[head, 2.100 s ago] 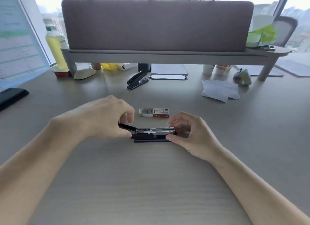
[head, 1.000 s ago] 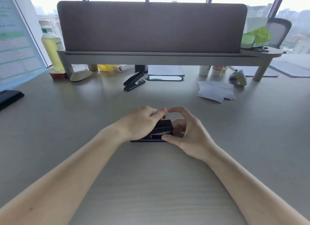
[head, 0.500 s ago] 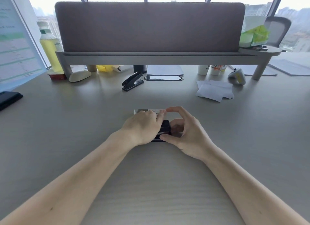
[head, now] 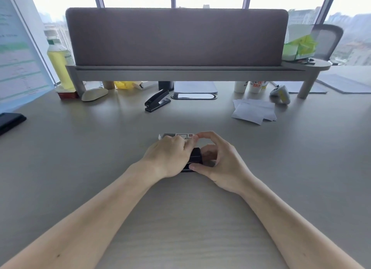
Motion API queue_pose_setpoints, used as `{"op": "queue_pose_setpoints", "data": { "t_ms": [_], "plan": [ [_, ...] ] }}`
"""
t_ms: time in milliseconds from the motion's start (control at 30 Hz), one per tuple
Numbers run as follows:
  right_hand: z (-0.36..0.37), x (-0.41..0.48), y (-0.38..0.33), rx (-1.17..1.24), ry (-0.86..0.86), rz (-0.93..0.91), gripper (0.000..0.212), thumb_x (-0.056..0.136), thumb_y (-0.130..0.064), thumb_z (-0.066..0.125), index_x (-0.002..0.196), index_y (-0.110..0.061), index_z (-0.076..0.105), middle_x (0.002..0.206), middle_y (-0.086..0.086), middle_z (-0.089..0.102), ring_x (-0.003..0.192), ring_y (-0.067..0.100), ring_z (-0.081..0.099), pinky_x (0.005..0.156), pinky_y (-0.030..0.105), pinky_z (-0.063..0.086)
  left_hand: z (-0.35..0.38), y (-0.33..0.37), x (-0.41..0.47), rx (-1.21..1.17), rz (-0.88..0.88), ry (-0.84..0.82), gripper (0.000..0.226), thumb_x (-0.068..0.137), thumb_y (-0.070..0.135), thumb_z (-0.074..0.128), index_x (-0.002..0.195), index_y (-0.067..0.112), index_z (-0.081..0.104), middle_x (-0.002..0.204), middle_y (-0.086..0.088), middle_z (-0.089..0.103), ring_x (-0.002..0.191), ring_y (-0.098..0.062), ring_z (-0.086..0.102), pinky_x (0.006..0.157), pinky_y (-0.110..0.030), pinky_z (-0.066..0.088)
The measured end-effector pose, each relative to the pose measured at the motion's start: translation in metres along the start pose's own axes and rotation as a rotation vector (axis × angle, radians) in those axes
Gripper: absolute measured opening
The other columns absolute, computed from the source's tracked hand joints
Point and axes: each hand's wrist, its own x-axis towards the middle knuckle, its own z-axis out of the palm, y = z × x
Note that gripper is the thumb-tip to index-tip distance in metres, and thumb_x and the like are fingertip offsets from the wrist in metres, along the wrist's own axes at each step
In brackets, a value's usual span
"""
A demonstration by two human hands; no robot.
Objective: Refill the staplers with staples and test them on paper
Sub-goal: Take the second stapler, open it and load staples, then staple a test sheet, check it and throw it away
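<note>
A black stapler [head: 194, 158] lies on the desk in front of me, mostly hidden under my hands. My left hand [head: 168, 155] lies over its top with the fingers curled down on the lid. My right hand [head: 218, 160] holds its right end, thumb at the base and fingers arched over the tip. Just behind the hands lies a small white and red staple box [head: 176, 136]. A second black stapler [head: 156, 102] stands closed farther back. A small stack of white paper [head: 254, 111] lies at the back right.
A grey shelf with a fabric screen [head: 176, 38] spans the back of the desk. Under and beside it are a yellow bottle [head: 58, 62], a cream mouse [head: 94, 94], cups [head: 249, 86] and a game controller [head: 280, 93]. A monitor [head: 18, 54] stands at the left.
The stapler's lid, open two seconds ago with the staple channel showing, is now closed under my left hand. My left hand moved right, over the top of the stapler.
</note>
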Motion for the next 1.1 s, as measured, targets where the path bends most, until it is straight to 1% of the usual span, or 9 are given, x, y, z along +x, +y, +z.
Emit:
{"op": "queue_pose_setpoints", "data": {
  "t_ms": [167,233,433,533,633,800,933,1033,1100],
  "plan": [
    [-0.004,-0.004,-0.003,0.017,0.001,0.007,0.060,0.077,-0.017,0.092,0.126,-0.035,0.063,0.087,-0.015,0.079,0.083,0.003,0.074,0.081,0.014,0.055,-0.015,0.005,0.005,-0.014,0.074,0.068,0.062,0.103,0.062,0.027,0.073,0.019,0.060,0.071,0.003,0.064,0.079,-0.025,0.065,0.077,-0.042,0.055],
    [-0.008,-0.005,-0.003,0.017,-0.002,0.046,0.062,0.075,-0.023,0.094,0.126,-0.040,0.063,0.094,-0.019,0.078,0.090,-0.004,0.073,0.081,0.008,0.052,-0.022,0.014,0.010,-0.030,0.114,0.127,0.049,0.104,0.057,0.038,0.079,0.023,0.063,0.077,0.006,0.066,0.081,-0.020,0.064,0.077,-0.042,0.055],
    [-0.056,0.006,0.011,-0.144,-0.050,0.079,0.069,0.073,-0.026,0.094,0.131,-0.043,0.060,0.113,-0.015,0.074,0.110,-0.004,0.068,0.096,0.017,0.054,-0.029,0.047,0.040,-0.114,0.204,0.188,0.025,0.101,0.045,0.055,0.095,0.023,0.067,0.090,0.014,0.068,0.088,-0.012,0.064,0.077,-0.031,0.046],
    [-0.089,0.022,0.031,-0.136,0.118,0.167,0.046,0.079,-0.019,0.089,0.116,-0.038,0.069,0.106,-0.011,0.076,0.098,0.002,0.072,0.086,0.026,0.057,-0.018,0.060,0.066,-0.148,0.175,0.133,0.022,0.100,0.043,0.058,0.099,0.023,0.068,0.097,0.012,0.070,0.090,-0.011,0.064,0.074,-0.022,0.044],
    [-0.108,0.039,0.057,-0.148,0.294,0.233,0.023,0.087,-0.019,0.082,0.108,-0.027,0.075,0.100,-0.010,0.078,0.090,0.008,0.076,0.073,0.019,0.055,-0.002,0.075,0.097,-0.153,0.158,0.072,0.021,0.099,0.040,0.062,0.102,0.020,0.069,0.105,0.007,0.071,0.094,-0.014,0.063,0.070,-0.020,0.041],
    [-0.119,0.052,0.085,-0.133,0.544,0.276,0.008,0.093,-0.019,0.075,0.101,-0.020,0.078,0.094,-0.010,0.077,0.087,-0.002,0.071,0.068,0.002,0.048,0.025,0.100,0.149,-0.043,0.198,-0.065,0.018,0.098,0.024,0.062,0.113,0.021,0.073,0.124,0.000,0.067,0.112,-0.018,0.063,0.085,-0.025,0.044],
    [-0.124,0.054,0.093,-0.111,0.549,0.302,0.013,0.095,-0.014,0.070,0.101,-0.021,0.078,0.096,-0.012,0.076,0.087,-0.008,0.067,0.062,-0.002,0.043,0.048,0.112,0.179,0.172,0.318,-0.266,0.042,0.100,0.008,0.052,0.138,0.020,0.064,0.163,-0.001,0.039,0.150,-0.021,0.039,0.119,-0.029,0.032],
    [-0.125,0.054,0.094,-0.098,0.545,0.298,0.018,0.094,-0.010,0.066,0.101,-0.021,0.078,0.094,-0.015,0.075,0.085,-0.010,0.066,0.063,-0.003,0.043,0.058,0.114,0.189,0.212,0.400,-0.316,0.051,0.103,0.005,0.043,0.148,0.024,0.054,0.171,0.000,0.023,0.156,-0.021,0.026,0.122,-0.027,0.021],
    [-0.125,0.054,0.094,-0.080,0.560,0.308,0.019,0.094,-0.012,0.066,0.102,-0.022,0.079,0.096,-0.014,0.076,0.085,-0.011,0.066,0.064,-0.001,0.043,0.064,0.112,0.193,0.240,0.448,-0.314,0.052,0.103,0.004,0.038,0.146,0.026,0.057,0.168,0.000,0.032,0.154,-0.023,0.031,0.120,-0.030,0.025]
  ]
}}
